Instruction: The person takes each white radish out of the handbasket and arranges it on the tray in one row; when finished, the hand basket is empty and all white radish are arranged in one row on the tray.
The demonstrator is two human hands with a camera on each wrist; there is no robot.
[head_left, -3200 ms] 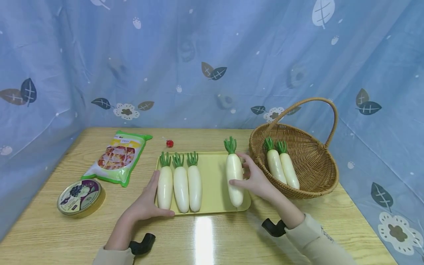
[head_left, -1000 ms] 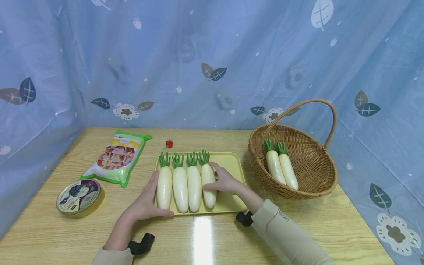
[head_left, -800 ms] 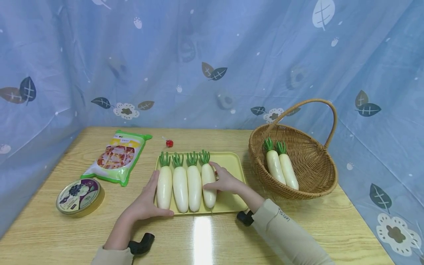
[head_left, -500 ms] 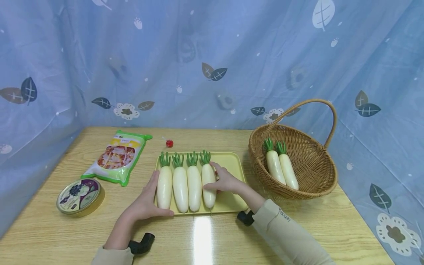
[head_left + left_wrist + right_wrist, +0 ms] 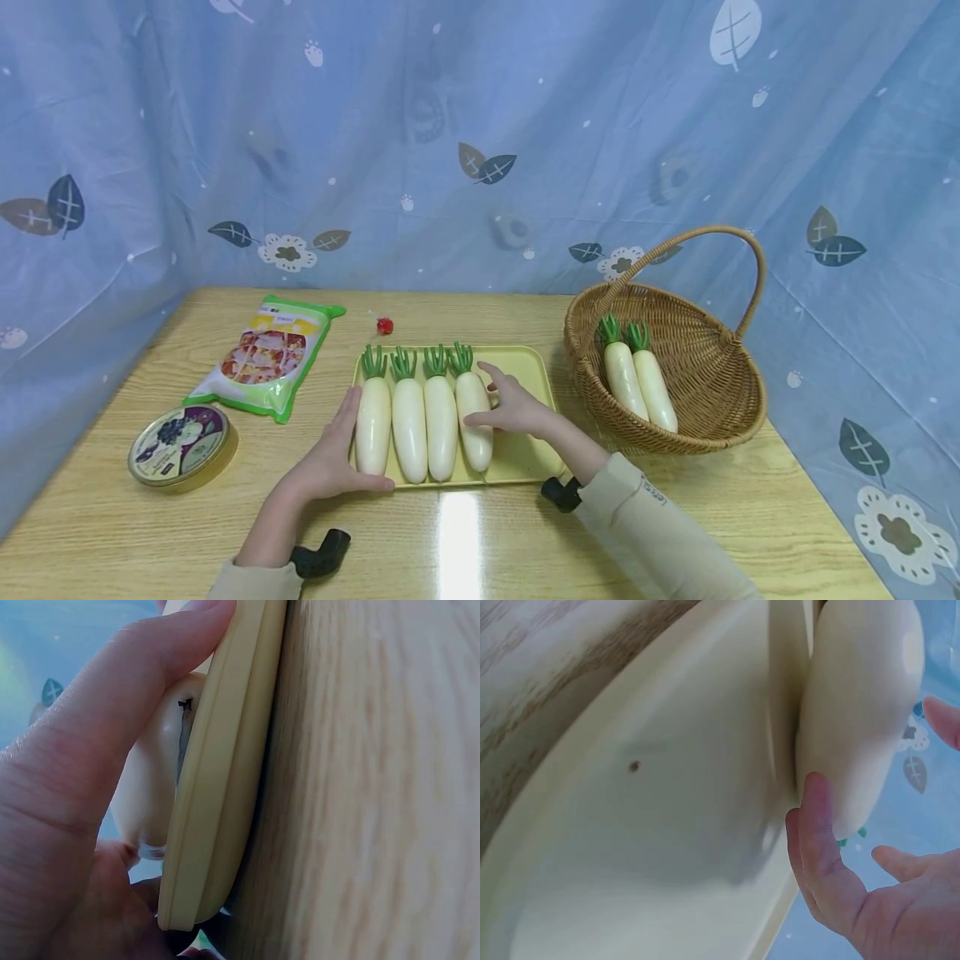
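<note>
Several white radishes with green tops lie side by side in a yellow tray (image 5: 528, 454) in the head view. My left hand (image 5: 326, 462) grips the tray's near left corner, beside the leftmost radish (image 5: 372, 425). In the left wrist view its thumb lies over the tray rim (image 5: 214, 795); the other fingers are partly hidden. At the rightmost radish (image 5: 474, 421), my right hand (image 5: 517, 410) is spread. In the right wrist view its thumb stands away from that radish (image 5: 862, 705), while a fingertip is at its side; whether it touches is unclear.
A tilted wicker basket (image 5: 708, 387) holding two radishes (image 5: 624, 379) stands on the right. To the left are a green-edged food bag (image 5: 266, 354) and a round tin (image 5: 180, 446). A small red object (image 5: 385, 326) lies behind the tray.
The right hand carried a radish leftward from the tray's right end and set it beside the others. Its fingers have since loosened and backed slightly off. The left hand stayed put.
</note>
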